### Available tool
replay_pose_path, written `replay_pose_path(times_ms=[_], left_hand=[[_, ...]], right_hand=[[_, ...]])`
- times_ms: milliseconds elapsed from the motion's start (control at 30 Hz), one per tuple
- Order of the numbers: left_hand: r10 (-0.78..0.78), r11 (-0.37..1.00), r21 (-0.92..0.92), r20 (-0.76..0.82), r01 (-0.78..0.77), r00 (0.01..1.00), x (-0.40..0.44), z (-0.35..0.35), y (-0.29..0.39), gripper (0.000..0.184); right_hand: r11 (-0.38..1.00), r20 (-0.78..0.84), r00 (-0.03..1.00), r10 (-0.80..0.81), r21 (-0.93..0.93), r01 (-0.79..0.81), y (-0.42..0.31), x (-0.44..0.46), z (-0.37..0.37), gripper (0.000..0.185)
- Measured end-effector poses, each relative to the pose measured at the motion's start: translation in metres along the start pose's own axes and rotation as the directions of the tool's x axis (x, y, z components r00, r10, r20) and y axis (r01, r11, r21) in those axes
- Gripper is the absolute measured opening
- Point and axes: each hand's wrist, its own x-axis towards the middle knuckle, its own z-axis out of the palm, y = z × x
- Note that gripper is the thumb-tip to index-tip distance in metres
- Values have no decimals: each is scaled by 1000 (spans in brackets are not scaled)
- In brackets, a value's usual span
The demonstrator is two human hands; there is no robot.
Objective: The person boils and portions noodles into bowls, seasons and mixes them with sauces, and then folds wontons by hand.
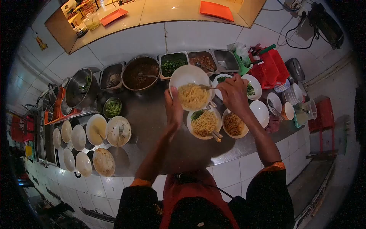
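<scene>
My left hand (174,110) grips the left side of a white bowl (187,75), tilted and raised over the counter, with pale noodles (193,96) inside. In my right hand (233,92) is a metal utensil (207,87) whose end reaches into the noodles; whether it is a fork or a spoon I cannot tell. Just below stands a bowl of noodles with greens (204,124), cutlery resting on its rim. To its right, under my right forearm, is a bowl of darker noodles (233,125). Two white bowls with chopped greens (250,89) flank my right hand.
Metal pans of chopped greens (173,65) and brown topping (202,61) line the back, beside a round pot of dark sauce (140,72). Several used bowls (104,162) stand at the left. A red basket (270,66) and stacked bowls (292,94) are at the right.
</scene>
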Motion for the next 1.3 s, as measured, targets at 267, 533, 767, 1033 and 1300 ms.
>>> replay_pose_path(times_ms=[267, 533, 767, 1033, 1300], left_hand=[[579, 418, 441, 544, -794, 607, 114, 19, -32, 44], [756, 234, 478, 458, -846, 468, 110, 23, -30, 47], [454, 872, 322, -249, -369, 856, -26, -55, 20, 49], [103, 918, -86, -890, -387, 444, -219, -274, 57, 69], [220, 917, 90, -926, -388, 308, -233, -610, 117, 55]], right_hand=[[997, -82, 996, 31, -66, -37, 57, -6, 65, 8], [964, -41, 999, -6, -266, -5, 57, -39, 119, 17], [920, 201, 933, 298, -322, -224, 23, -6, 34, 19], [801, 256, 950, -177, 599, -12, -186, 4, 141, 18], [676, 244, 949, -198, 735, -48, -329, 35, 200, 20]])
